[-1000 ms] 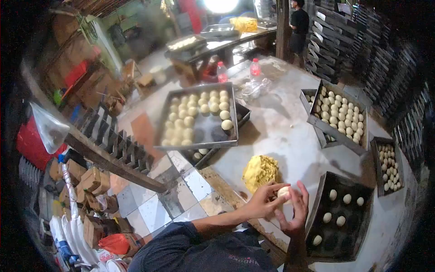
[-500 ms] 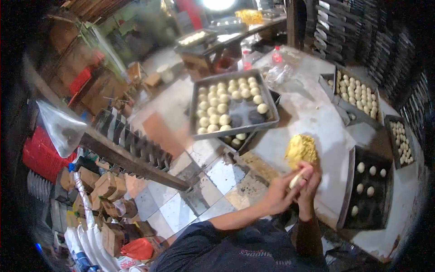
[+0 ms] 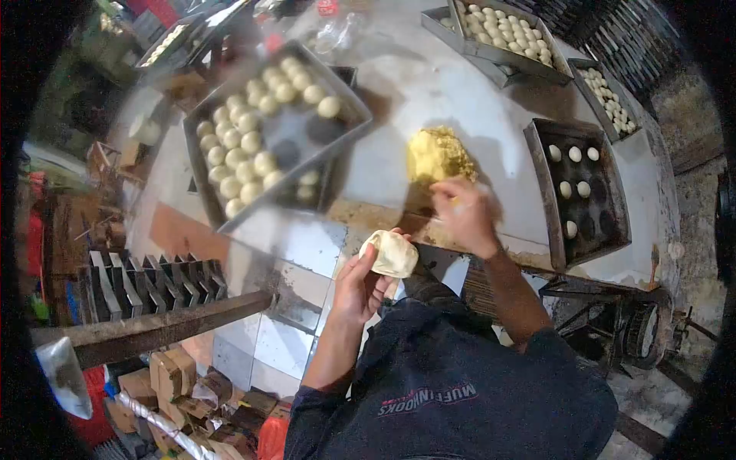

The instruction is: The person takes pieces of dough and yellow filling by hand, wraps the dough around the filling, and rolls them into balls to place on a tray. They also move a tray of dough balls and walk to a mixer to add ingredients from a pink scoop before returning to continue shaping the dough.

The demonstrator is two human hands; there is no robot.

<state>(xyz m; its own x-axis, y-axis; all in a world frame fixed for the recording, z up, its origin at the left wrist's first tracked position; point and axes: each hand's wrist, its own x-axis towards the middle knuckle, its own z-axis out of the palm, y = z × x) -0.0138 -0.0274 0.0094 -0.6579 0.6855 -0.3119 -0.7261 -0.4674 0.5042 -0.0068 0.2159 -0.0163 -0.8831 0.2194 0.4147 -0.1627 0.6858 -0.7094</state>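
Note:
A flattened piece of pale dough (image 3: pixel 396 257) is held in my left hand (image 3: pixel 359 290), thumb on its face and fingers behind it. My right hand (image 3: pixel 468 218) is at the near side of a yellow crumbly mound (image 3: pixel 438 156) on the table. Its fingers are curled together, and a small bit of yellow shows between them. Left of the mound, a dark metal tray (image 3: pixel 354 123) carries rows of round dough balls (image 3: pixel 244 142), with a gap at its right side. It rests on another tray holding more balls.
On the right, a dark tray (image 3: pixel 548 199) holds several spaced dough balls. Fuller trays (image 3: pixel 510 57) stand behind it. Below the table's near edge (image 3: pixel 368 218) is a tiled floor (image 3: pixel 280 345). A wooden beam (image 3: pixel 153 326) and cardboard boxes (image 3: pixel 172 372) lie at lower left.
My hands were together on the dough and have parted. The left hand now holds the dough, flattened, nearer my body; the right has gone to the yellow mound. The view has turned.

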